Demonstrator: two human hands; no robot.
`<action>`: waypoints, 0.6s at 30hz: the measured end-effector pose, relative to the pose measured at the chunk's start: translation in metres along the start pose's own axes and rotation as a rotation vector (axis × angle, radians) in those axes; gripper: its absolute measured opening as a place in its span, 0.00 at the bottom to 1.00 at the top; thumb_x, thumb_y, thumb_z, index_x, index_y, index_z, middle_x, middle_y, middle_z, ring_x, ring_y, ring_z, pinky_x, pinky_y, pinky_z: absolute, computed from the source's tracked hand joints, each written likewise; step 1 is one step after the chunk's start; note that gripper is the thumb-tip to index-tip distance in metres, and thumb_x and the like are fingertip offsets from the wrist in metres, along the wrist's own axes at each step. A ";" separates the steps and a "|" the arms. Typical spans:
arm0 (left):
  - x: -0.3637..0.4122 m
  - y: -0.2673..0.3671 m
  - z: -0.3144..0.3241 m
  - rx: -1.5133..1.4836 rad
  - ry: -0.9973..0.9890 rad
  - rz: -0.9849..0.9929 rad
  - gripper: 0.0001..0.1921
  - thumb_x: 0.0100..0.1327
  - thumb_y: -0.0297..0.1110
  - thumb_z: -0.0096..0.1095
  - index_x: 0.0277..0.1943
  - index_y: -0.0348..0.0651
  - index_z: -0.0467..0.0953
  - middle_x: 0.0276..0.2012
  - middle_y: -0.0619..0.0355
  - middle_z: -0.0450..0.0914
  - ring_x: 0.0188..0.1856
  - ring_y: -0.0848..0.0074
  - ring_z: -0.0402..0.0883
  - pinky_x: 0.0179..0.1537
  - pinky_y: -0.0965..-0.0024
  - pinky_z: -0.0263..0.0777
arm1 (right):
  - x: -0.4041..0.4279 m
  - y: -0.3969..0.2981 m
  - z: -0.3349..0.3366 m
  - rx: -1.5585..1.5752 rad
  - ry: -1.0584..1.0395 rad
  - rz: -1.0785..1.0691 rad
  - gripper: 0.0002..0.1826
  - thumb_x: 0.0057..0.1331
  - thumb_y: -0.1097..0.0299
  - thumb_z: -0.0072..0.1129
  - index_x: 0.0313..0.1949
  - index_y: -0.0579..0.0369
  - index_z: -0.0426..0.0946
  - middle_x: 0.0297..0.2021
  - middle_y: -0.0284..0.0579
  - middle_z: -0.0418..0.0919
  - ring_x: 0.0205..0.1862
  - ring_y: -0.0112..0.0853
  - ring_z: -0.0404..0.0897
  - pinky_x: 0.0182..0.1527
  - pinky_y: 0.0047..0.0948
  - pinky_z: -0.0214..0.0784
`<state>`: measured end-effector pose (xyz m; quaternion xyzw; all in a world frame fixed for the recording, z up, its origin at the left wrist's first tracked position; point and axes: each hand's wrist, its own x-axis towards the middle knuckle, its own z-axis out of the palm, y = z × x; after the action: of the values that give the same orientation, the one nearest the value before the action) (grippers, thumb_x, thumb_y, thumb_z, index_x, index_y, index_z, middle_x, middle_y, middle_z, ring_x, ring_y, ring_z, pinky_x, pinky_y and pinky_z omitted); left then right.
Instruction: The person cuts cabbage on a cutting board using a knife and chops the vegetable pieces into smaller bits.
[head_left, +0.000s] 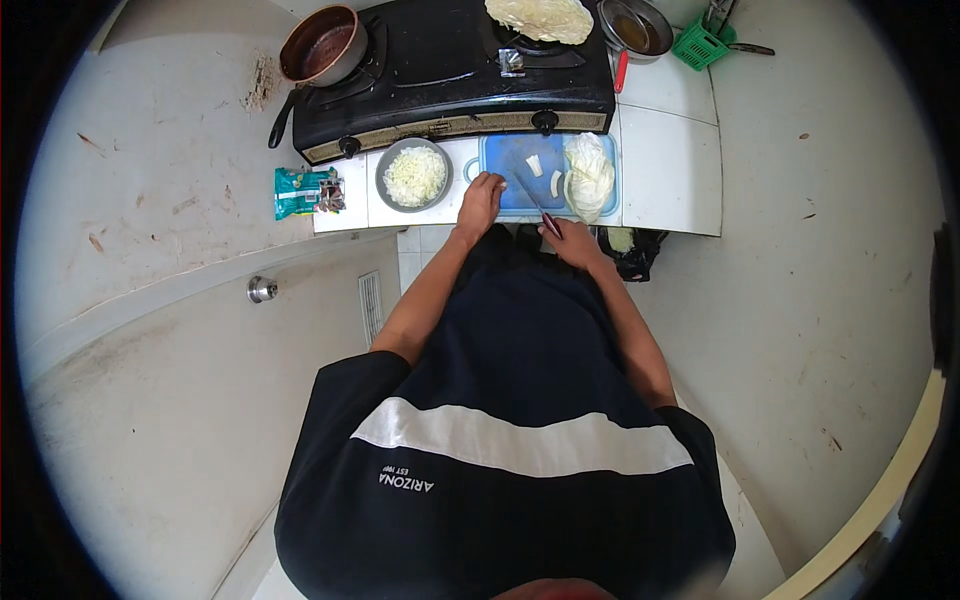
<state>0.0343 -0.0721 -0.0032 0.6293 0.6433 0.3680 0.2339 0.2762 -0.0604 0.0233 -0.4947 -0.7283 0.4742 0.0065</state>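
My right hand grips the dark red handle of a kitchen knife. Its blade points up and left across a blue cutting board. At the board's left side, my left hand pinches a small pale piece, probably cabbage, mostly hidden by the fingers. Two white cabbage stem pieces lie apart on the board, right of the blade. A larger chunk of pale cabbage rests on the board's right end. Left of the board, a grey bowl holds finely chopped cabbage.
Behind the board stands a black gas stove bearing a saucepan, a cabbage leaf and a small sachet. Pans and a green basket sit right. A teal packet lies left; a black bag hangs below.
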 end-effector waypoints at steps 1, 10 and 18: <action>0.001 0.000 0.001 0.000 0.001 0.000 0.05 0.65 0.21 0.61 0.42 0.35 0.79 0.36 0.43 0.77 0.38 0.49 0.79 0.42 0.54 0.73 | -0.001 -0.005 0.000 -0.018 0.003 -0.003 0.27 0.71 0.45 0.54 0.39 0.63 0.80 0.30 0.64 0.82 0.37 0.60 0.82 0.43 0.55 0.72; 0.002 -0.002 0.004 -0.031 0.063 -0.121 0.05 0.64 0.26 0.65 0.38 0.33 0.82 0.33 0.46 0.80 0.34 0.58 0.82 0.38 0.60 0.75 | 0.008 -0.006 0.021 -0.142 0.074 -0.093 0.26 0.74 0.46 0.50 0.41 0.62 0.79 0.29 0.65 0.81 0.35 0.60 0.82 0.42 0.56 0.72; 0.002 0.001 0.003 0.012 0.057 -0.115 0.03 0.63 0.24 0.66 0.37 0.33 0.83 0.32 0.45 0.81 0.33 0.56 0.83 0.38 0.59 0.76 | 0.002 -0.025 0.015 -0.215 0.041 -0.085 0.25 0.74 0.48 0.48 0.41 0.63 0.77 0.29 0.65 0.82 0.34 0.60 0.82 0.42 0.57 0.74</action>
<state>0.0368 -0.0698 -0.0038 0.5820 0.6870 0.3677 0.2324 0.2499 -0.0702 0.0318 -0.4710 -0.7950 0.3822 -0.0118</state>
